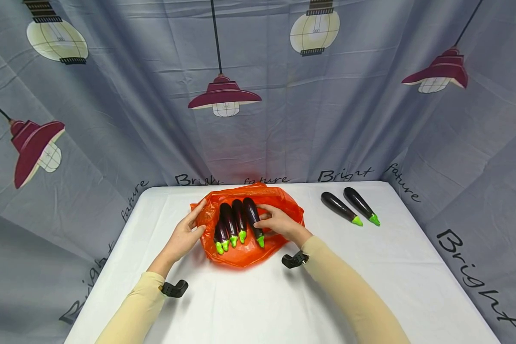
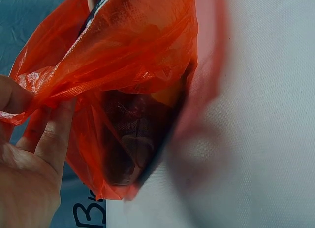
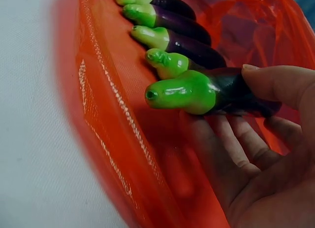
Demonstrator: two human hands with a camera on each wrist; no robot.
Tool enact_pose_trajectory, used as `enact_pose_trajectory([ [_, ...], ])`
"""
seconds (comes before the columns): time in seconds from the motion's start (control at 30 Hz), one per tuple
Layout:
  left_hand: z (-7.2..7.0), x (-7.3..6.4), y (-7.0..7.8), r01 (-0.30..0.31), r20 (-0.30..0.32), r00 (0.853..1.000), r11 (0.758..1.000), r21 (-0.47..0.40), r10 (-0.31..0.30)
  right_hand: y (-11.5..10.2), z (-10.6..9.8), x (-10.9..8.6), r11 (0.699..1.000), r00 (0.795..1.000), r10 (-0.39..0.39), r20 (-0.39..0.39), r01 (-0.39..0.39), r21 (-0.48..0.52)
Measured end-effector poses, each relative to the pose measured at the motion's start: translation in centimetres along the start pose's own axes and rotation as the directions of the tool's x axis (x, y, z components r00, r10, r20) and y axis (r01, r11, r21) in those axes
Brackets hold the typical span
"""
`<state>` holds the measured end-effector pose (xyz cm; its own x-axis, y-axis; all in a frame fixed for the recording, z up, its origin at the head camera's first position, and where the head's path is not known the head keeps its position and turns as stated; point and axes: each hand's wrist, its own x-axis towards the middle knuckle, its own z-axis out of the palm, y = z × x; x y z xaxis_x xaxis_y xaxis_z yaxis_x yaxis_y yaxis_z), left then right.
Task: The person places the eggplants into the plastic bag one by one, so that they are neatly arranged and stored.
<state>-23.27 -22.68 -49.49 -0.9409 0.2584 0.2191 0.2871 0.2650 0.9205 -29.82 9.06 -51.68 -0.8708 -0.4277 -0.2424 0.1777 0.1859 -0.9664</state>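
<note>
An orange-red plastic bag [image 1: 245,258] lies with its mouth spread wide on the table. My left hand [image 1: 185,240] pinches the bag's left rim between thumb and fingers, as the left wrist view shows. Inside the bag, several dark purple eggplants [image 1: 228,220] with bright green stem ends lie side by side. My right hand [image 1: 281,223] reaches over the right rim and holds the rightmost eggplant [image 3: 189,92], thumb on top and fingers beneath. In the right wrist view its green end points away from the palm, beside the row of other eggplants.
Two more eggplants [image 1: 341,208] lie apart on the white table [image 1: 241,306], right of the bag. A grey curtain [image 1: 275,134] printed with lamps hangs behind the table and at both sides. Black wrist cameras [image 1: 174,288] stick out from both wrists.
</note>
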Motion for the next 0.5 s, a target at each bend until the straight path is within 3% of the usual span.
enact_pose_trajectory([
  [0.5,0.1,0.0,0.0,-0.001,-0.004,1.000,1.000,0.004,0.001,0.3,0.8,1.5,0.999,0.997,0.035,-0.065,-0.032,0.040],
])
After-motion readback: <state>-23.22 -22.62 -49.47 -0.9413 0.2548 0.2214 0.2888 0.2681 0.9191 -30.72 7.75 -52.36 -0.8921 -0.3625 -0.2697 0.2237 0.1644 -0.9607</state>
